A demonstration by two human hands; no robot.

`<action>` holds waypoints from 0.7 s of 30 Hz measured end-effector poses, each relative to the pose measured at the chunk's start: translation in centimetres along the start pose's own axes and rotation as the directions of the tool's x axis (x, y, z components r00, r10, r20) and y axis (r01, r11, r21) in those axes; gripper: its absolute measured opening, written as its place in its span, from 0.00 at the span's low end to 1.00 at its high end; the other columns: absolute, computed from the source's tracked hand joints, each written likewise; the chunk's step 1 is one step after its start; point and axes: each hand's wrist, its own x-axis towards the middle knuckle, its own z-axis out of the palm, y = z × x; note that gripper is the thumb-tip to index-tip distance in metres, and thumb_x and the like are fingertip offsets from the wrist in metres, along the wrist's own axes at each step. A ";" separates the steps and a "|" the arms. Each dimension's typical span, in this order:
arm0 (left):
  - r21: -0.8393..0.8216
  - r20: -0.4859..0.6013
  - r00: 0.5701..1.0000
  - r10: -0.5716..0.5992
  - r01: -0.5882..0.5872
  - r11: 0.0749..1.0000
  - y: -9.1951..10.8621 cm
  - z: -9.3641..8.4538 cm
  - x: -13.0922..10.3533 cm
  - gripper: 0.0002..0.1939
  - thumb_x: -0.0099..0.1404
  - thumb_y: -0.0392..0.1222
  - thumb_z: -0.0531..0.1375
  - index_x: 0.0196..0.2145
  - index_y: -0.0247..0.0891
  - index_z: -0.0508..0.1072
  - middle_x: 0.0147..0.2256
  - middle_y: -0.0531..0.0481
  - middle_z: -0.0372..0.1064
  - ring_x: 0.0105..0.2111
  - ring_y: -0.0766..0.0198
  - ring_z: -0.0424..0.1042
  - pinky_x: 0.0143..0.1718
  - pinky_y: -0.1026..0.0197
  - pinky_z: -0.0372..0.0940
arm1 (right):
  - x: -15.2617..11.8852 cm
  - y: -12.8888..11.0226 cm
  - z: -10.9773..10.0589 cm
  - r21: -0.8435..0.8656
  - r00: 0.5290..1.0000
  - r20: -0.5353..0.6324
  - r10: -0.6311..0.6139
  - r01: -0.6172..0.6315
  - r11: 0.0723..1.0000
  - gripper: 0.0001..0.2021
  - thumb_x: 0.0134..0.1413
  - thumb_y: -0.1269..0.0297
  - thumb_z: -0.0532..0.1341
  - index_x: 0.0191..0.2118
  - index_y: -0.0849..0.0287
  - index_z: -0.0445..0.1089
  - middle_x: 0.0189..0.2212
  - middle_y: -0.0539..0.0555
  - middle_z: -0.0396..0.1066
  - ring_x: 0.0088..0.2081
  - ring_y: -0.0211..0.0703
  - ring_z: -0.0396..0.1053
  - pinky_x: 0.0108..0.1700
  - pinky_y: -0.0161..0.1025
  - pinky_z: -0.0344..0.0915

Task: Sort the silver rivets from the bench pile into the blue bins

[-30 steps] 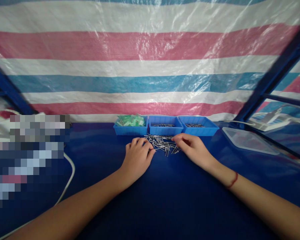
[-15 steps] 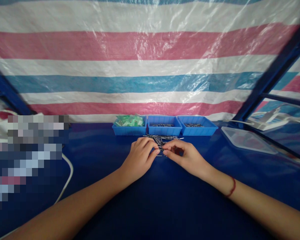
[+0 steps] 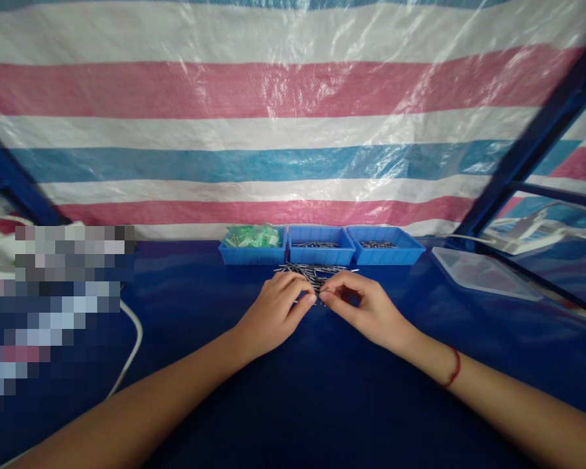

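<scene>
My left hand (image 3: 279,311) and my right hand (image 3: 364,305) meet fingertip to fingertip over the blue tabletop (image 3: 303,404). Each has thumb and forefinger pinched together; whatever sits between the tips is too small to make out. Just beyond and partly behind the fingers lies a loose pile of thin, dark metal rods (image 3: 317,270), several pointing different ways. A red cord bracelet (image 3: 453,367) circles my right wrist.
Three blue bins stand in a row behind the pile: a left bin (image 3: 254,256) with green plastic packets (image 3: 254,236), a middle bin (image 3: 321,255) and a right bin (image 3: 388,256) with small metal pieces. A clear plastic lid (image 3: 483,272) lies right; a white cable (image 3: 135,339) runs left.
My left hand has shifted slightly right, bringing its pinched fingertips closer to those of my right hand. The bins and the pile look the same.
</scene>
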 end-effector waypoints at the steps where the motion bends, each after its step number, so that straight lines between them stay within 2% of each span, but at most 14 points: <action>1: -0.010 0.003 1.000 0.010 -0.010 1.000 0.0 0.0 0.0 0.05 0.67 0.40 0.52 0.38 0.39 0.66 0.40 0.48 0.67 0.44 0.60 0.64 0.45 0.56 0.58 | 0.0 0.0 0.0 -0.003 1.000 -0.001 -0.005 0.005 1.000 0.06 0.54 0.63 0.59 0.30 0.59 0.68 0.26 0.51 0.68 0.26 0.36 0.62 0.28 0.34 0.59; 11: -0.006 0.024 0.998 0.052 -0.052 0.999 -0.2 0.0 0.0 0.07 0.68 0.39 0.50 0.38 0.40 0.67 0.40 0.48 0.67 0.43 0.60 0.65 0.45 0.55 0.59 | -0.2 -0.2 0.0 -0.001 0.997 -0.006 -0.082 0.082 0.997 0.04 0.55 0.66 0.58 0.33 0.59 0.67 0.28 0.51 0.65 0.26 0.35 0.61 0.28 0.34 0.60; 18: -0.070 -0.084 0.996 0.008 -0.014 0.997 0.1 -0.1 -0.1 0.03 0.65 0.37 0.54 0.37 0.38 0.66 0.38 0.48 0.67 0.41 0.61 0.67 0.42 0.57 0.61 | -0.1 -0.2 -0.3 -0.045 0.994 0.007 -0.107 0.107 0.993 0.03 0.54 0.69 0.57 0.32 0.59 0.68 0.27 0.51 0.65 0.26 0.35 0.61 0.28 0.34 0.60; 21: -0.079 -0.128 0.992 0.013 -0.023 0.997 0.2 -0.2 0.0 0.02 0.65 0.37 0.54 0.36 0.38 0.66 0.37 0.48 0.67 0.40 0.62 0.67 0.42 0.58 0.61 | 0.0 0.0 -0.2 -0.061 0.993 0.060 -0.106 0.110 0.992 0.05 0.55 0.68 0.57 0.32 0.59 0.69 0.27 0.51 0.66 0.26 0.35 0.62 0.28 0.34 0.59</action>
